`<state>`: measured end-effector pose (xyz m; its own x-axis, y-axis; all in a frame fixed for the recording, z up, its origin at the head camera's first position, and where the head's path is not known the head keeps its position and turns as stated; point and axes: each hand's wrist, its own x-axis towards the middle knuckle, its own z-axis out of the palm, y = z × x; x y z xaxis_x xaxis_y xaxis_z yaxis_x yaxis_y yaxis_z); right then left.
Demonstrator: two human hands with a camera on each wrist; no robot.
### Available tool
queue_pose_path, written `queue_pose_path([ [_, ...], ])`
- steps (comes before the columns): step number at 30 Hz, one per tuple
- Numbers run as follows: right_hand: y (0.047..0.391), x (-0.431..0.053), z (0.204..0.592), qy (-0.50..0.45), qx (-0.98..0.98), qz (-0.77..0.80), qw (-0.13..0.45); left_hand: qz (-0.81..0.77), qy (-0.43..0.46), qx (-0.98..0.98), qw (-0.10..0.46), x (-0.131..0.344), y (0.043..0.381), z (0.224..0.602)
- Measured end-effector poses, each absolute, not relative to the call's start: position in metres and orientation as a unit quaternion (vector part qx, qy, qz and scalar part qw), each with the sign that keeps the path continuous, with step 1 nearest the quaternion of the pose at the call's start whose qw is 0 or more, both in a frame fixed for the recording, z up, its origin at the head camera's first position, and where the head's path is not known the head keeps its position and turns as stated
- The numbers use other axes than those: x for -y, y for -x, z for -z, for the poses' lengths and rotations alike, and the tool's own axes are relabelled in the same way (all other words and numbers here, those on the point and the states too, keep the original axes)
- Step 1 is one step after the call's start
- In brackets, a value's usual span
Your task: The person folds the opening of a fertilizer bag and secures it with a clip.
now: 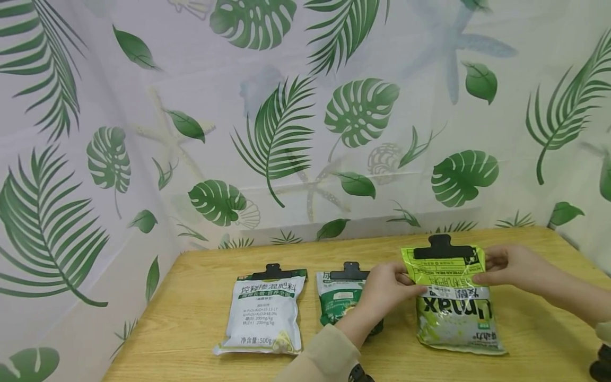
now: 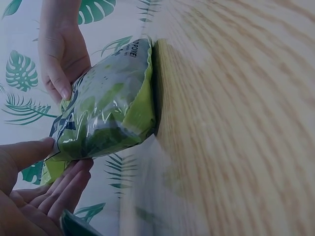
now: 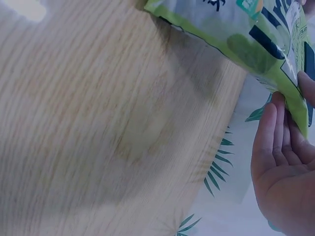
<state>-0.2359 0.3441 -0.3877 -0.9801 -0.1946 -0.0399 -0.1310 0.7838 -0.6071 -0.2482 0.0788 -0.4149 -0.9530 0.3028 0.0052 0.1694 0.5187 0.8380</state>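
A yellow-green and clear fertilizer bag (image 1: 455,318), its print upside down, stands at the right of the table with a black clip (image 1: 441,248) across its top edge. My left hand (image 1: 387,292) pinches the bag's left side below the clip, thumb in front and fingers behind. On the opposite side, my right hand (image 1: 517,268) grips the upper edge the same way, as the right wrist view also shows with the fingers (image 3: 278,130) behind the bag. In the left wrist view the bag (image 2: 108,108) has its lower end at the wooden tabletop.
A white fertilizer bag (image 1: 264,313) with a black clip lies at the left on the wooden table (image 1: 172,318). Between it and my left hand is a green bag (image 1: 336,294), also clipped, partly hidden by my left forearm. A leaf-patterned cloth (image 1: 305,132) hangs behind the table.
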Motion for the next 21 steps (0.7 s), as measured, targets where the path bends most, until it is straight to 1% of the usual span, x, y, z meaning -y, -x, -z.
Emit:
queue_pose_path([
  [16, 0.2418, -0.3434, 0.3939, 0.058, -0.935, 0.34, 0.085, -0.479, -0.129, -0.864, 0.089, -0.0778, 0.2497, 0.4203],
  [21, 0.2422, -0.343, 0.3965, 0.055, -0.937, 0.333, 0.087, -0.492, -0.133, -0.856, 0.086, -0.0765, 0.2484, 0.4215],
])
